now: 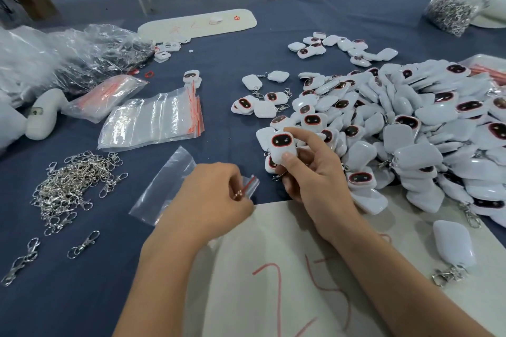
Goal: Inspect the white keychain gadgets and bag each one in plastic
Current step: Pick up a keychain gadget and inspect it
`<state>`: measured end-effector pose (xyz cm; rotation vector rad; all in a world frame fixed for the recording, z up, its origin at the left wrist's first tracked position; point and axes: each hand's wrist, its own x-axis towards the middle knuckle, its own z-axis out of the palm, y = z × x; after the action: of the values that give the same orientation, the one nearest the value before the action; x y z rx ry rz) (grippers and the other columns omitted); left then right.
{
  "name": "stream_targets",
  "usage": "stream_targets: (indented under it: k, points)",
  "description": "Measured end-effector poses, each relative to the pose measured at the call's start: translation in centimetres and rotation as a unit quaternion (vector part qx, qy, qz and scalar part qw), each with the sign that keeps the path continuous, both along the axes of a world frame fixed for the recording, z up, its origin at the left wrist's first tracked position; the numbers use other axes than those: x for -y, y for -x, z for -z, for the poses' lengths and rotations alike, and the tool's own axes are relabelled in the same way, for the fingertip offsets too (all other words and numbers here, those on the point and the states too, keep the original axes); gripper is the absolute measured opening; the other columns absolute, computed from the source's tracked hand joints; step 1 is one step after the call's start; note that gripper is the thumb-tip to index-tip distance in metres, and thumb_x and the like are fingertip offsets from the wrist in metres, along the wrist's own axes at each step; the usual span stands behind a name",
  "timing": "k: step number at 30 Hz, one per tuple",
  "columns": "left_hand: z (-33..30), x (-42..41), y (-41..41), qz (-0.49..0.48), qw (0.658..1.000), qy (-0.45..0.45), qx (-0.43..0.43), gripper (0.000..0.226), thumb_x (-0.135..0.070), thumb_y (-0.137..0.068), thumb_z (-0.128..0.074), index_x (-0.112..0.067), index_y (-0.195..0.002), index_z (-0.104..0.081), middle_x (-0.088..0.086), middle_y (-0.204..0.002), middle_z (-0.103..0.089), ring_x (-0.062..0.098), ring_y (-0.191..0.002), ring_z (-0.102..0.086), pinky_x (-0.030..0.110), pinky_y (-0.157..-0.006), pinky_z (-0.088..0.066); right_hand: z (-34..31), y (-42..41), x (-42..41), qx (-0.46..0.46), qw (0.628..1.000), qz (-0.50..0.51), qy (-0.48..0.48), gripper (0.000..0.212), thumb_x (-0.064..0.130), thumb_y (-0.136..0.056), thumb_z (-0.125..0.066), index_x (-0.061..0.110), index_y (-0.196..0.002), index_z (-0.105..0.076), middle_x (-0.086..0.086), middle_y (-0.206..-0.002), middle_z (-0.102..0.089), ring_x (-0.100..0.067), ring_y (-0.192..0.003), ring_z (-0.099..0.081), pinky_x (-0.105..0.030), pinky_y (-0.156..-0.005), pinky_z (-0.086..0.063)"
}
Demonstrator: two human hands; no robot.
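White keychain gadget (282,148), its dark red-rimmed face turned up, sits pinched between my right hand's (312,169) thumb and curled fingers, above the near edge of the big gadget pile (405,131) on the right side of the blue table (82,295). My left hand (210,194) pinches the red-striped mouth of a small clear zip bag (167,183) lying flat toward the near-middle. Loose metal clasps (74,183) lie heaped near the left edge, with a stack of zip bags (153,120) beyond them.

Two bare forearms over the blue worktop (82,295); no sleeves, gloves or watch show. The left hand (210,197) and right hand (315,169) have short, unpainted nails.
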<state>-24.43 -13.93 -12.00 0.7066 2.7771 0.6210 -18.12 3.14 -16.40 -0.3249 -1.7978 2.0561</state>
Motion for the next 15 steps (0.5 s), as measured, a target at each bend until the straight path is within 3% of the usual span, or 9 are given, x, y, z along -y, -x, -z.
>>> stream_targets:
  k: [3,5,8,10,11,13,15]
  points:
    - [1.2,0.0,0.9,-0.041,0.994,-0.099,-0.01,0.023,-0.026,-0.084,-0.074,-0.022,-0.062,-0.067,-0.008,-0.06,-0.066,0.01,-0.059,-0.061,0.024,-0.053,-0.045,0.0,-0.2,0.0,-0.006,1.0,-0.01,-0.002,0.015,0.013,-0.106,-0.058,0.02,-0.118,-0.06,-0.009,-0.078,-0.067,-0.011,-0.054,-0.049,-0.017,-0.048,-0.038]
    - [1.9,-0.2,1.3,-0.079,0.971,-0.22,0.041,0.028,-0.027,-0.088,-0.078,-0.022,-0.061,-0.07,-0.008,-0.057,-0.065,0.008,-0.052,-0.059,0.022,-0.053,-0.047,0.0,-0.2,0.1,-0.002,1.0,-0.005,-0.029,0.018,0.018,-0.104,-0.058,0.031,-0.117,-0.059,-0.004,-0.077,-0.067,-0.01,-0.06,-0.055,-0.018,-0.055,-0.043]
    - [2.5,-1.4,1.0,-0.16,0.903,-0.382,0.116,0.025,-0.028,-0.083,-0.085,-0.019,-0.064,-0.073,0.001,-0.055,-0.063,0.011,-0.046,-0.054,0.023,-0.047,-0.047,0.2,-0.1,0.3,0.0,0.994,0.004,-0.11,0.02,0.017,-0.101,-0.054,0.033,-0.11,-0.062,0.004,-0.067,-0.057,-0.009,-0.056,-0.051,-0.019,-0.052,-0.04]
    - [2.5,-2.4,0.7,-0.193,0.846,-0.471,0.16,0.028,-0.026,-0.077,-0.09,-0.014,-0.061,-0.071,0.005,-0.055,-0.057,0.017,-0.051,-0.049,0.026,-0.048,-0.043,0.2,0.2,0.4,0.01,0.989,0.002,-0.149,0.008,0.027,-0.098,-0.055,0.024,-0.096,-0.062,0.01,-0.057,-0.05,-0.008,-0.049,-0.045,-0.02,-0.05,-0.035]
    - [2.5,-2.7,0.5,-0.19,0.824,-0.503,0.181,0.033,-0.028,-0.072,-0.093,-0.012,-0.058,-0.067,0.007,-0.055,-0.053,0.019,-0.053,-0.044,0.028,-0.051,-0.04,0.2,0.2,0.5,0.012,0.987,0.004,-0.159,0.015,0.035,-0.097,-0.057,0.023,-0.091,-0.062,0.01,-0.053,-0.049,-0.009,-0.048,-0.044,-0.025,-0.049,-0.034]
    - [2.7,-3.3,0.3,-0.155,0.822,-0.513,0.192,0.043,-0.033,-0.066,-0.096,-0.013,-0.056,-0.059,0.009,-0.055,-0.048,0.02,-0.054,-0.039,0.03,-0.053,-0.035,0.1,0.3,0.5,0.01,0.987,0.004,-0.159,0.032,0.053,-0.093,-0.061,0.022,-0.084,-0.064,0.002,-0.051,-0.047,-0.014,-0.049,-0.041,-0.032,-0.049,-0.032]
    - [2.8,-3.6,0.1,-0.109,0.86,-0.472,0.159,0.043,-0.026,-0.071,-0.094,-0.019,-0.054,-0.056,0.001,-0.051,-0.05,0.017,-0.052,-0.042,0.028,-0.051,-0.036,-0.1,0.3,0.6,0.006,0.986,0.002,-0.166,0.042,0.06,-0.09,-0.063,0.019,-0.079,-0.066,-0.015,-0.057,-0.049,-0.018,-0.052,-0.037,-0.037,-0.051,-0.031]
